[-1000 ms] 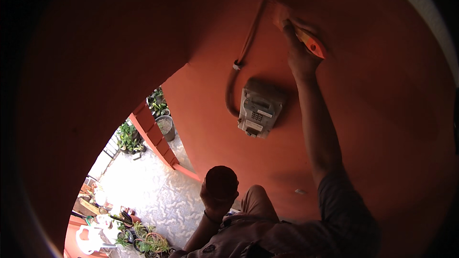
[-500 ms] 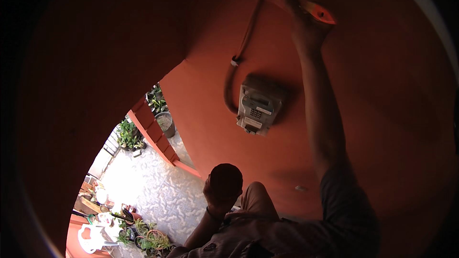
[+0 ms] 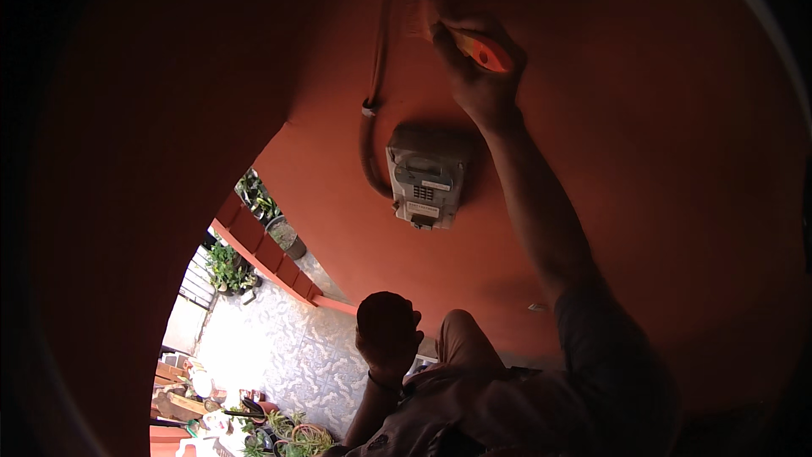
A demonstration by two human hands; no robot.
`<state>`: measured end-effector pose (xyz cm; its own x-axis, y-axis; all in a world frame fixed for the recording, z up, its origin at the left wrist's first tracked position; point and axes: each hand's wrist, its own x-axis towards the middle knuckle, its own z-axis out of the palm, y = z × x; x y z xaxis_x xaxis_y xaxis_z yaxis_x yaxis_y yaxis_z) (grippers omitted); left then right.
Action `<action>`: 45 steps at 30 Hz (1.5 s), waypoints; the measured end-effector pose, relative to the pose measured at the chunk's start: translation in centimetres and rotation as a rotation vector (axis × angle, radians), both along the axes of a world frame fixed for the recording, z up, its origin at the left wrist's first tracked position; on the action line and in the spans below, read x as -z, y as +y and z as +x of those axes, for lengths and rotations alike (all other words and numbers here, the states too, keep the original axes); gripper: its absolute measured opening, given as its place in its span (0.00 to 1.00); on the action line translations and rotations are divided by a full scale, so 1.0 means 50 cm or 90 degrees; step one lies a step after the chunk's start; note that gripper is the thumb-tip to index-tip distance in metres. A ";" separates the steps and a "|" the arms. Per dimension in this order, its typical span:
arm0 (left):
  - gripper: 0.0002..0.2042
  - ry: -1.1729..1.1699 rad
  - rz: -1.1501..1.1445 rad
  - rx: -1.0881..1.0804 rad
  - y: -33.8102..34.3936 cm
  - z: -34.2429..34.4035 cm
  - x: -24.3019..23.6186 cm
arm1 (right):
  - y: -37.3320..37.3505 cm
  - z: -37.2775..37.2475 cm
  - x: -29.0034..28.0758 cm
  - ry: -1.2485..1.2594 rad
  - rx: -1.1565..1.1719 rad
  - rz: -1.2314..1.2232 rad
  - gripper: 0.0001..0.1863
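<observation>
My right hand point(image 3: 485, 87) is raised at the upper middle, closed on an orange-handled paintbrush point(image 3: 484, 52), with the bristles against the red-painted wall point(image 3: 651, 169) beside a vertical conduit point(image 3: 378, 59). Below the brush, a grey wall-mounted box point(image 3: 426, 173) with a keypad is joined to that conduit by a curved hose. My left hand point(image 3: 391, 355), low in the middle, holds a round dark container point(image 3: 384, 317) with fingers wrapped around its side; its contents are too dark to make out.
A dark red wall point(image 3: 110, 186) fills the left. Past its edge lie a sunlit tiled floor point(image 3: 324, 372), a red slatted structure point(image 3: 269, 256), potted plants point(image 3: 227, 267) and assorted objects at the lower left. My bent knee point(image 3: 461, 338) is beside the left hand.
My right hand with the brush went slightly up, then moved left and a little down. The view has shifted, so the box appears farther left. Both hands keep their hold.
</observation>
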<state>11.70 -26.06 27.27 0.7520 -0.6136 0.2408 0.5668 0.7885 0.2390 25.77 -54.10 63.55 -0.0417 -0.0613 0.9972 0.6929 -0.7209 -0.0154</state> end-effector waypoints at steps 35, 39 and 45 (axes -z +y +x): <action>0.31 0.016 0.323 -0.190 0.044 -0.033 -0.044 | 0.025 -0.074 0.057 -0.071 0.586 -0.185 0.13; 0.31 0.068 0.080 -0.050 0.047 -0.021 -0.017 | 0.091 -0.045 0.055 0.000 0.465 -0.208 0.12; 0.31 0.115 -0.053 0.051 0.038 -0.027 -0.029 | 0.086 -0.074 0.088 0.011 0.346 -0.171 0.11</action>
